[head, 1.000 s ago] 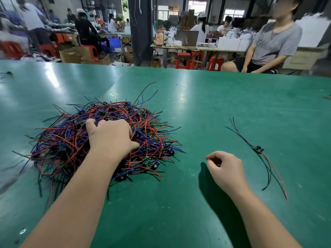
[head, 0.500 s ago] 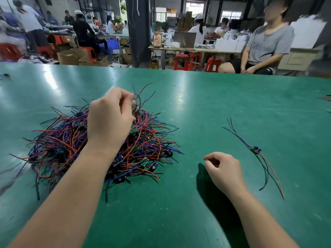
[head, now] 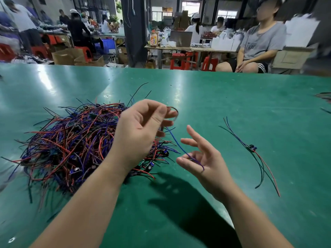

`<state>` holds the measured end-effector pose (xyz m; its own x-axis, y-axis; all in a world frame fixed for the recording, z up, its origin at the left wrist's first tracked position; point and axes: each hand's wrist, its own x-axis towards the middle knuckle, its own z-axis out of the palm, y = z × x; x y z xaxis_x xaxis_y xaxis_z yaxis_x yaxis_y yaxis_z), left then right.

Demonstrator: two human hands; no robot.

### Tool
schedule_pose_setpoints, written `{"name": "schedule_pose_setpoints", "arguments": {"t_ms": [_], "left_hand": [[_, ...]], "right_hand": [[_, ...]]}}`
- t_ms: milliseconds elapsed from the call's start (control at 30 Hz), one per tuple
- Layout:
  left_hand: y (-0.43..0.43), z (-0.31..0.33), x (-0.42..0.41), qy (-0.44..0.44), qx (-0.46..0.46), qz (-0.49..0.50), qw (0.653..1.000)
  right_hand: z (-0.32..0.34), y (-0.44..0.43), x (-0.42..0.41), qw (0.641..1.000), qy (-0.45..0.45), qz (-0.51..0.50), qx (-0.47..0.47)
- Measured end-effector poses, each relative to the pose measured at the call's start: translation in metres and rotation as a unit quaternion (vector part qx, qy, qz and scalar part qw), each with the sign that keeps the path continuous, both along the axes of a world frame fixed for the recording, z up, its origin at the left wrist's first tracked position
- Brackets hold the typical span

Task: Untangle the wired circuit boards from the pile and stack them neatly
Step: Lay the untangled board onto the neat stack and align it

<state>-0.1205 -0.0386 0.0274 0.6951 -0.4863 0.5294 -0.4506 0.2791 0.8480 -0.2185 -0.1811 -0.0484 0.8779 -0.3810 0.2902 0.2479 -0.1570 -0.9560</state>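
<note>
Nearest the camera, at centre right of the frame, the right hand [head: 202, 158] is turned palm up with its fingers spread. A blue wire [head: 180, 147] lies across them, draped rather than gripped. Just above and left of it, the left hand [head: 141, 129] is raised with curled fingers whose tips seem to pinch the upper end of that wire. A blurred reddish loop shows past the fingertips, and no board can be made out on this strand.

Behind the left hand, filling the middle left, the pile [head: 71, 144] of red, blue and black leads with small boards sits on the green surface [head: 197, 97], large and thoroughly knotted. At middle right, well apart from the pile, a single separated board [head: 251, 148] lies with its wires trailing towards the lower right.

By that count the job has barely begun: one piece is laid out, a second looks to be coming free, nearly everything else is in the tangle, and no stack has formed.

Beyond the surface's far edge, at upper right, a seated person [head: 259, 43] in a grey shirt faces this way.
</note>
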Motion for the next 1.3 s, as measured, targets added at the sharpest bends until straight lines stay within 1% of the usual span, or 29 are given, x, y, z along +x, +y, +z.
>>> {"name": "schedule_pose_setpoints", "arguments": {"t_ms": [100,167,233,300,333,367,400,433,467,500,567,600,633,733,800,833,867,933,1000,1033,1067,1100,1133,1167,1200,1233,1267,1300], "left_hand": [[-0.010,-0.010,-0.014,0.033,0.014,-0.078,0.996],[-0.015,-0.016,-0.022,0.061,0.008,-0.119,0.991],[-0.019,-0.022,-0.026,0.086,-0.007,-0.146,0.985],[-0.021,-0.029,-0.027,0.093,-0.023,-0.151,0.984],[-0.020,-0.034,-0.025,0.072,-0.015,-0.132,0.988],[-0.019,-0.041,-0.020,0.024,0.017,-0.086,0.996],[-0.017,-0.050,-0.014,-0.050,0.077,-0.019,0.996],[-0.014,-0.059,-0.007,-0.125,0.145,0.038,0.981],[-0.011,-0.067,-0.001,-0.177,0.202,0.067,0.961],[-0.008,-0.074,0.005,-0.197,0.247,0.067,0.947],[-0.004,-0.085,0.014,-0.202,0.295,0.051,0.933],[-0.003,-0.089,0.017,-0.198,0.301,0.052,0.931],[-0.002,-0.091,0.020,-0.187,0.300,0.060,0.933],[0.001,-0.091,0.026,-0.125,0.244,0.093,0.957],[0.004,-0.089,0.027,-0.105,0.239,0.106,0.959],[0.005,-0.087,0.026,-0.108,0.255,0.112,0.954],[0.006,-0.086,0.026,-0.115,0.270,0.119,0.949],[0.005,-0.083,0.025,-0.146,0.274,0.175,0.934],[0.003,-0.077,0.022,-0.169,0.242,0.236,0.926],[0.002,-0.073,0.019,-0.162,0.218,0.243,0.931],[0.001,-0.069,0.016,-0.126,0.193,0.231,0.945],[0.001,-0.065,0.014,-0.053,0.167,0.189,0.966],[0.000,-0.060,0.010,0.049,0.147,0.109,0.982],[-0.001,-0.056,0.004,0.154,0.140,0.014,0.978],[-0.002,-0.054,-0.003,0.237,0.157,-0.071,0.956],[-0.004,-0.053,-0.010,0.285,0.181,-0.133,0.932],[-0.007,-0.053,-0.017,0.311,0.196,-0.176,0.913],[-0.009,-0.055,-0.022,0.318,0.203,-0.204,0.904]], "right_hand": [[0.001,0.003,0.003,0.995,-0.032,0.061,0.078],[0.004,0.008,0.005,0.991,-0.061,0.075,0.098],[0.007,0.011,0.004,0.990,-0.085,0.052,0.102],[0.008,0.012,0.002,0.992,-0.080,0.011,0.094],[0.009,0.010,0.002,0.993,-0.072,-0.011,0.093],[0.010,0.007,0.002,0.991,-0.071,-0.033,0.106],[0.011,0.004,0.002,0.987,-0.075,-0.048,0.133],[0.013,0.000,0.002,0.981,-0.083,-0.055,0.165],[0.014,-0.003,0.002,0.975,-0.089,-0.055,0.195],[0.015,-0.006,0.001,0.969,-0.094,-0.056,0.221],[0.017,-0.010,0.000,0.959,-0.100,-0.062,0.258],[0.019,-0.011,-0.001,0.955,-0.102,-0.070,0.271],[0.020,-0.014,-0.002,0.950,-0.106,-0.081,0.283],[0.029,-0.029,-0.010,0.930,-0.126,-0.123,0.322],[0.034,-0.042,-0.018,0.915,-0.133,-0.143,0.352],[0.035,-0.048,-0.021,0.909,-0.133,-0.143,0.367],[0.036,-0.051,-0.022,0.907,-0.127,-0.136,0.378],[0.036,-0.050,-0.023,0.912,-0.092,-0.105,0.385],[0.035,-0.045,-0.023,0.918,-0.046,-0.054,0.389],[0.035,-0.042,-0.024,0.919,-0.027,-0.019,0.393],[0.035,-0.038,-0.024,0.916,-0.014,0.022,0.399],[0.034,-0.035,-0.024,0.911,-0.006,0.061,0.408],[0.032,-0.032,-0.024,0.905,0.000,0.094,0.415],[0.030,-0.029,-0.023,0.900,0.007,0.120,0.420],[0.029,-0.026,-0.021,0.897,0.017,0.139,0.419],[0.026,-0.023,-0.019,0.897,0.029,0.151,0.414],[0.024,-0.021,-0.017,0.899,0.044,0.158,0.407],[0.023,-0.019,-0.015,0.901,0.059,0.163,0.398]]}}
